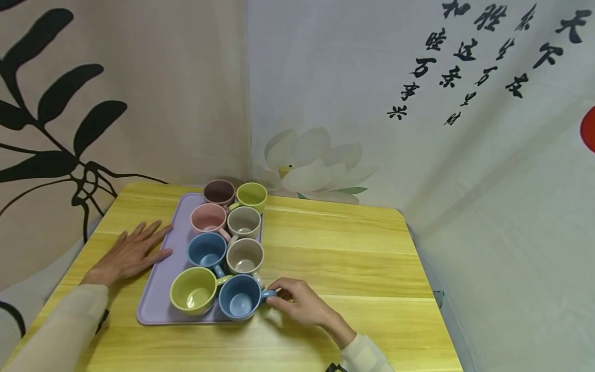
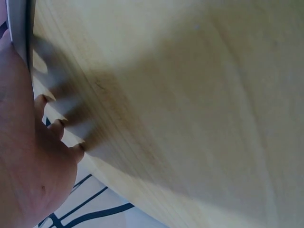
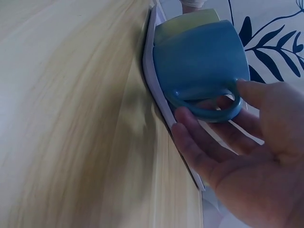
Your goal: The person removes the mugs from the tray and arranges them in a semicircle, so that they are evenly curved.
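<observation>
Handle (image 3: 211, 115) of blue mug (image 1: 240, 299) pinched by right hand (image 1: 302, 302); mug upright just left of that hand, over corner of lilac tray (image 1: 155, 294); whether base bears on tray, I cannot tell. Left hand (image 1: 135, 253) flat, fingers spread apart, tips at tray's side edge just right of it. From remote post I advise: firm pinch, level rim, left hand to brace tray. Yellow-green mug (image 1: 192, 292) farther left, beige mug (image 1: 245, 256) ahead-left of right hand: I would avoid knocking either.
</observation>
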Tool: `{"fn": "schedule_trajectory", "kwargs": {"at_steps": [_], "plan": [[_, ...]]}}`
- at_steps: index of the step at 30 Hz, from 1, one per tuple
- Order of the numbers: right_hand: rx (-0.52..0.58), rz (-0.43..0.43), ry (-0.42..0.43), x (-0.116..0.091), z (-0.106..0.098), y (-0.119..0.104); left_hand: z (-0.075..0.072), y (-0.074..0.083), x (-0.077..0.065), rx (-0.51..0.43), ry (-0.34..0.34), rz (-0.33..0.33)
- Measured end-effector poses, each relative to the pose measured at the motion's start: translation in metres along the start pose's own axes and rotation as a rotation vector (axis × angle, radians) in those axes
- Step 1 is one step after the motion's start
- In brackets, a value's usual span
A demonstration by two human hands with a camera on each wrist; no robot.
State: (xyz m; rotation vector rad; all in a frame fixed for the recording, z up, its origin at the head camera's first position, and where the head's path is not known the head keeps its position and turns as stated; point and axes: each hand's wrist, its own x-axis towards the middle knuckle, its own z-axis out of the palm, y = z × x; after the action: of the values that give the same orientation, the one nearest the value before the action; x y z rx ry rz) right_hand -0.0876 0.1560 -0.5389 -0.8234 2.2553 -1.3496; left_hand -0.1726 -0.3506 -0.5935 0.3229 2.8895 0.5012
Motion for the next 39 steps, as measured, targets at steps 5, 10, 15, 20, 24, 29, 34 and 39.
{"fn": "schedule_trajectory", "kwargs": {"at_steps": [5,10,15,20,24,29,34,39], "plan": [[0.022,0.01,-0.058,0.002,-0.001,0.0,0.002,0.001,0.001,0.006,-0.003,-0.01],[-0.002,-0.008,-0.062,0.003,0.0,0.0,0.004,0.002,0.001,0.018,0.003,-0.012],[-0.064,-0.038,-0.028,0.003,0.002,0.001,0.004,0.002,0.001,0.013,0.009,-0.011],[-0.1,-0.083,0.001,0.001,0.004,0.002,0.004,0.0,0.002,0.018,0.007,-0.014],[-0.104,-0.122,0.016,0.0,0.003,0.001,0.003,0.0,0.001,0.015,0.01,-0.013],[-0.09,-0.157,0.015,-0.005,-0.001,-0.001,0.002,0.0,0.002,0.012,0.005,-0.013],[-0.051,-0.177,-0.008,-0.013,-0.01,-0.002,0.003,-0.001,0.002,0.01,0.005,-0.008],[-0.021,-0.176,-0.02,-0.022,-0.019,0.0,0.003,-0.001,0.003,0.013,0.007,-0.013]]}}
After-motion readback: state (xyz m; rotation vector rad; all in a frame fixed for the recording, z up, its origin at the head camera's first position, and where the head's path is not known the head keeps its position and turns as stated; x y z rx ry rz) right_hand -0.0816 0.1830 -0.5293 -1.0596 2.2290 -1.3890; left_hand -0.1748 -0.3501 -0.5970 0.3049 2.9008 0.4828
